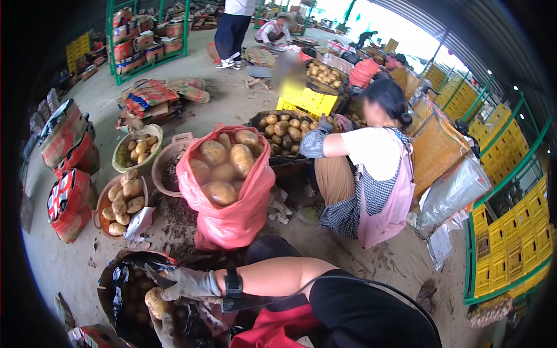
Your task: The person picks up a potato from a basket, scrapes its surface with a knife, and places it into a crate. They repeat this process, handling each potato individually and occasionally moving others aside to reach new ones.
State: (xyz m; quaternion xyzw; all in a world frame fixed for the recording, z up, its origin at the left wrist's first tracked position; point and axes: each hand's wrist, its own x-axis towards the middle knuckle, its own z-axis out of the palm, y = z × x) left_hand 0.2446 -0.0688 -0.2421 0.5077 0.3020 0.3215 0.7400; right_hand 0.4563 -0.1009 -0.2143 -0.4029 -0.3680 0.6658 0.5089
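A potato (155, 303) is over an open box lined with black plastic (120, 284), where more potatoes lie in shadow. My left hand (166, 332), gloved, comes up from the bottom edge with its fingers against the potato's lower side. Just above and to the right is my right hand (188, 284), in a grey glove, its fingers stretched out beside the potato and over the box. A dark band circles that wrist. Beyond my right arm stands a pink sack (232, 223), open at the top and full of large potatoes.
Two baskets of potatoes (105, 196) (120, 142) and a pink basin (164, 168) stand left of the sack. A co-worker (377, 145) crouches at right beside a potato crate (285, 152). Yellow crates (505, 255) line the right side; filled red bags (69, 203) stand at left.
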